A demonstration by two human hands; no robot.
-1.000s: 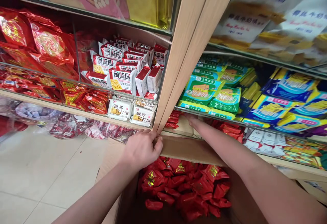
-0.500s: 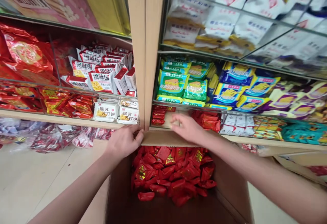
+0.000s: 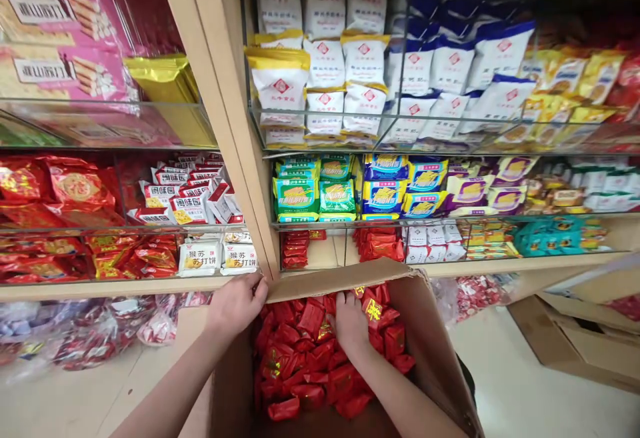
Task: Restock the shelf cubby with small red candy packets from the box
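1. Loose red packets (image 3: pixel 303 361) with gold lettering, too small to read, lie heaped inside an open cardboard box (image 3: pixel 433 331) just in front of the shelves (image 3: pixel 480 269).
2. The right hand (image 3: pixel 353 321) is in the heap, fingers bent downward; their tips are hidden, so I cannot tell whether they pinch a packet.
3. The left hand (image 3: pixel 237 301) has its fingers close together, curled over the box's far left edge.
4. Behind the box, a lower compartment holds a red stack (image 3: pixel 295 250) and, apart from it, a red pile (image 3: pixel 381 243).
5. Left of these, cream packets (image 3: pixel 199 256) read "猴苏苏打饼"; above them, white-and-red packets (image 3: pixel 187 203) read "闽味园".
6. Over the red stack sit green packets (image 3: pixel 296 195); higher, white bags (image 3: pixel 280 88) bear red diamonds.
7. Another cardboard carton (image 3: pixel 590 351) lies on the floor (image 3: pixel 515 391), right.
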